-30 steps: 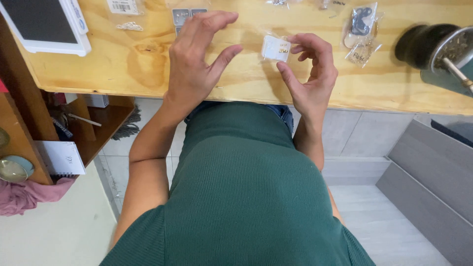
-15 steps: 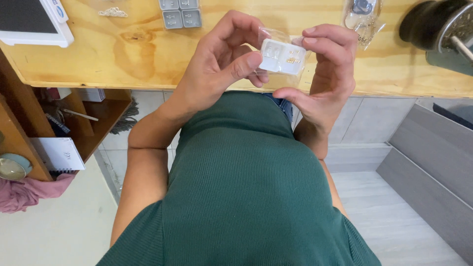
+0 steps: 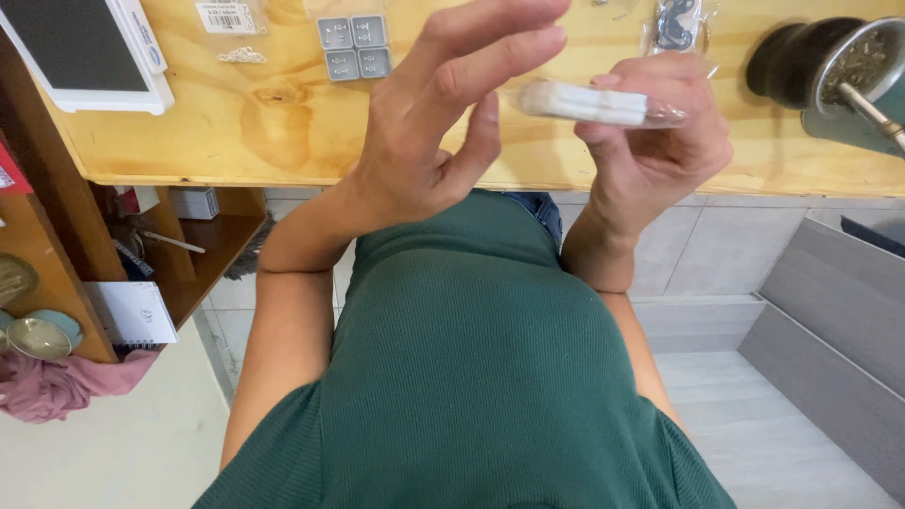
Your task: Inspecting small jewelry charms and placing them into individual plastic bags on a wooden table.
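Your right hand pinches a small flat white packet in a clear wrapper, thumb below and fingers folded over its right end. The packet is seen edge-on, lying roughly level, raised above the wooden table and close to the camera. The grip is narrow and closed on the packet.

Your left hand holds nothing. Fingers spread wide, palm turned toward the packet, thumb pointing up. Its fingertips sit just beside the packet's left end; you cannot tell from this view whether they touch it.

On the table beyond the left hand: four small grey square pieces set in a two-by-two block. Left of them a small label and a little pale trinket. At the far left corner a white tablet with a dark screen lies near the table edge. Behind the right hand, a clear bag with dark items inside. At the right edge a dark round cup filled with greenish herb, a metal straw leaning out of it.

Below the table, on the left, wooden shelves with a white notepad, a pink cloth and a small bowl. Your green shirt fills the lower part of the view.
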